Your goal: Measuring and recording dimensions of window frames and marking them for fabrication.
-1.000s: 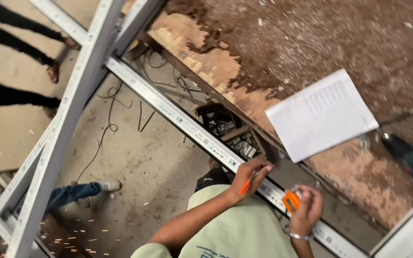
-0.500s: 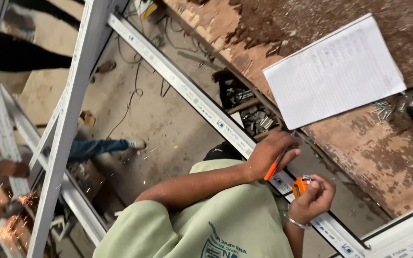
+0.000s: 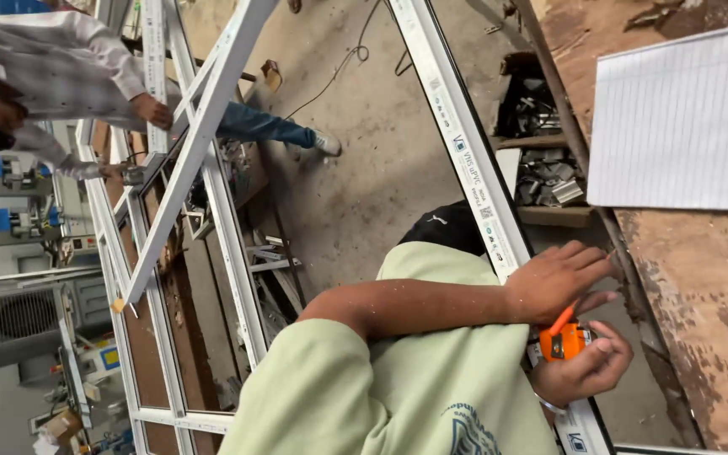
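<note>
My left hand (image 3: pixel 559 282) rests on a long white plastic profile bar (image 3: pixel 465 152) and grips a thin orange marker (image 3: pixel 562 320), tip toward the bar. Just below it, my right hand (image 3: pixel 587 371) is closed around a small orange tape measure (image 3: pixel 562 341) held against the same bar. The two hands almost touch. My pale green sleeve and shirt (image 3: pixel 398 379) fill the lower middle of the view. The bar runs beside a worn wooden bench (image 3: pixel 701 320).
A lined sheet of paper (image 3: pixel 684 118) lies on the bench. Trays of small metal parts (image 3: pixel 545 173) sit under its edge. White window frames (image 3: pixel 204 168) lean at the left, where another person in a white shirt (image 3: pixel 61 50) works. A cable (image 3: pixel 339 72) crosses the concrete floor.
The view has swung and tilted, so the bench and paper now sit at the right and the frames at the left. Both hands stay on the white bar with marker and tape measure.
</note>
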